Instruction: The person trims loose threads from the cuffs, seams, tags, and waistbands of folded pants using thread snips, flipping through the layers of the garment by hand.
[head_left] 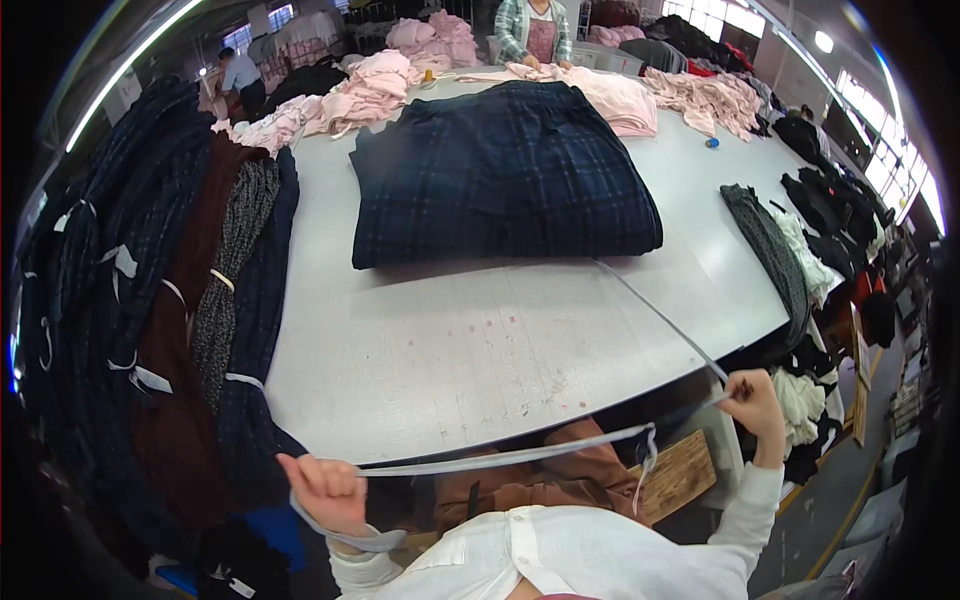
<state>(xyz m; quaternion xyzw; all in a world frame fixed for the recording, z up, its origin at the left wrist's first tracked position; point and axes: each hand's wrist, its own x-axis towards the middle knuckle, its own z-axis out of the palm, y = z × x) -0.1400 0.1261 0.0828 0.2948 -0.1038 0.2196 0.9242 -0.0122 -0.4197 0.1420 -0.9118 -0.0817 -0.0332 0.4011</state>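
A long pale fabric strip (500, 460) stretches nearly level in front of my body. My left hand (332, 494), at the lower left, is closed around one part of it, and some of the strip loops about the wrist. At the right, my right hand (755, 402) is closed on the strip too. From there a taut length runs up to the lower edge of a thick folded stack of dark blue plaid garments (505, 185) and goes out of sight under it. Near the right hand, a short loose end dangles from what looks like a knot.
The stack lies on a pale table (420, 350). Tied bundles of dark garments (110, 260) hang along the left edge. Pink cloth (370, 90) is heaped at the back, where another person (533, 35) stands. Black and white clothing (830, 220) lines the right side.
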